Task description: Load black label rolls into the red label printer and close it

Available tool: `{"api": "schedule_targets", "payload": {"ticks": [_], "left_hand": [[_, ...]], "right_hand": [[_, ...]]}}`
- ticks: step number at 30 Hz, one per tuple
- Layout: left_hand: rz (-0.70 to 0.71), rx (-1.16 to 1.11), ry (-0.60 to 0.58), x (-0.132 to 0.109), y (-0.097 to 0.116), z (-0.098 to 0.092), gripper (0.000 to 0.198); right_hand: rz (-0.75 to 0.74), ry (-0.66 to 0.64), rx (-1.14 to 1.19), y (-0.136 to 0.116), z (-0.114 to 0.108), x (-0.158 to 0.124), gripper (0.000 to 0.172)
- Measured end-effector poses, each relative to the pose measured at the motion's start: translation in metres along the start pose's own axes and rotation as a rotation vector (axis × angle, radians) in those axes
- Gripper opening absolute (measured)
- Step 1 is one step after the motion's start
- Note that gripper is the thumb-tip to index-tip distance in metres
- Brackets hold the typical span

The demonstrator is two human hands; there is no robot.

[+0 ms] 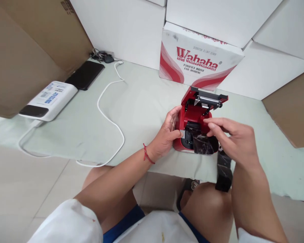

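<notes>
A red label printer (183, 143) stands near the table's front edge with its lid (205, 98) raised, showing a dark roller under the lid. Glossy black film (205, 144) lies in the bay and over its front lip. My left hand (164, 136) is wrapped round the printer's left side, its thumb on a small grey piece at the rim. Over the right side of the bay, my right hand (234, 140) has thumb and forefinger pinched together; whatever is between them is too small to make out. Below that hand, a black strip (224, 172) hangs past the table edge.
Behind the printer stands a Wahaha water carton (197, 64) against white boxes (121, 30). At the left are a white power bank (50, 99), a black phone (86, 75) and keys (102, 55). A white cable (108, 121) winds across the table; brown cardboard (294, 108) flanks the right.
</notes>
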State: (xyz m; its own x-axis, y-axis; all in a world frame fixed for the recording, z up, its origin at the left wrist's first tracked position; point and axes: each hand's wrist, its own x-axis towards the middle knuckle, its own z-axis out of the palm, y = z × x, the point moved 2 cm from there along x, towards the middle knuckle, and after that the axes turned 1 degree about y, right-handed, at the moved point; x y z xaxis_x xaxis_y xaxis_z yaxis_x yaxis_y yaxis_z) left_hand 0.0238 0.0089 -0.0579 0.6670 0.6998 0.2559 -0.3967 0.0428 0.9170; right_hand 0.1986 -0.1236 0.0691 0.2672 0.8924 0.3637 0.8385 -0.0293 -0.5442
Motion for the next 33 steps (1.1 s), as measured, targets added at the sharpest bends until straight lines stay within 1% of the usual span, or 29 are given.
{"api": "schedule_targets", "payload": {"ticks": [2, 4, 6, 8, 12, 15, 17, 20, 22, 23, 25, 27, 28, 30, 31, 32, 33], "left_hand": [[-0.021, -0.02, 0.0, 0.0, 0.001, 0.002, 0.087], [-0.046, -0.023, -0.001, 0.0, 0.002, 0.002, 0.083], [-0.076, -0.041, -0.005, -0.001, 0.003, 0.001, 0.082], [-0.119, -0.085, -0.003, -0.002, 0.004, 0.001, 0.083], [-0.193, -0.199, 0.043, -0.003, 0.011, 0.003, 0.077], [-0.215, -0.257, 0.06, -0.003, 0.016, 0.006, 0.071], [-0.224, -0.278, 0.071, -0.002, 0.019, 0.007, 0.069], [-0.233, -0.289, 0.088, -0.001, 0.019, 0.008, 0.069], [-0.23, -0.292, 0.09, -0.001, 0.019, 0.008, 0.068], [-0.228, -0.294, 0.091, -0.001, 0.018, 0.008, 0.068], [-0.223, -0.301, 0.096, -0.001, 0.017, 0.008, 0.068], [-0.221, -0.308, 0.102, -0.001, 0.015, 0.008, 0.067], [-0.22, -0.31, 0.104, -0.001, 0.014, 0.009, 0.068], [-0.222, -0.309, 0.11, -0.001, 0.013, 0.009, 0.069], [-0.223, -0.309, 0.117, -0.001, 0.013, 0.009, 0.069], [-0.224, -0.31, 0.124, 0.0, 0.013, 0.009, 0.07], [-0.226, -0.312, 0.13, 0.0, 0.014, 0.01, 0.07]], "right_hand": [[0.03, -0.104, -0.151, 0.003, 0.011, 0.025, 0.029], [0.052, -0.274, -0.344, 0.003, 0.026, 0.045, 0.033], [0.076, -0.429, -0.483, 0.0, 0.037, 0.058, 0.037], [0.085, -0.517, -0.533, -0.005, 0.041, 0.065, 0.037], [0.083, -0.681, -0.576, -0.017, 0.04, 0.069, 0.028], [0.094, -0.733, -0.591, -0.02, 0.039, 0.068, 0.024], [0.104, -0.726, -0.6, -0.02, 0.04, 0.068, 0.024], [0.114, -0.666, -0.604, -0.018, 0.041, 0.065, 0.027], [0.12, -0.62, -0.595, -0.018, 0.037, 0.058, 0.031], [0.123, -0.583, -0.556, -0.018, 0.032, 0.052, 0.032], [0.138, -0.455, -0.382, -0.017, 0.013, 0.036, 0.035], [0.186, -0.25, -0.158, -0.009, -0.018, 0.015, 0.039], [0.228, -0.141, -0.072, -0.001, -0.036, 0.003, 0.041], [0.345, 0.055, 0.022, 0.022, -0.072, -0.018, 0.042], [0.414, 0.074, 0.048, 0.035, -0.085, -0.027, 0.043], [0.48, 0.021, 0.031, 0.049, -0.094, -0.033, 0.044], [0.524, -0.056, 0.006, 0.061, -0.097, -0.037, 0.045]]}}
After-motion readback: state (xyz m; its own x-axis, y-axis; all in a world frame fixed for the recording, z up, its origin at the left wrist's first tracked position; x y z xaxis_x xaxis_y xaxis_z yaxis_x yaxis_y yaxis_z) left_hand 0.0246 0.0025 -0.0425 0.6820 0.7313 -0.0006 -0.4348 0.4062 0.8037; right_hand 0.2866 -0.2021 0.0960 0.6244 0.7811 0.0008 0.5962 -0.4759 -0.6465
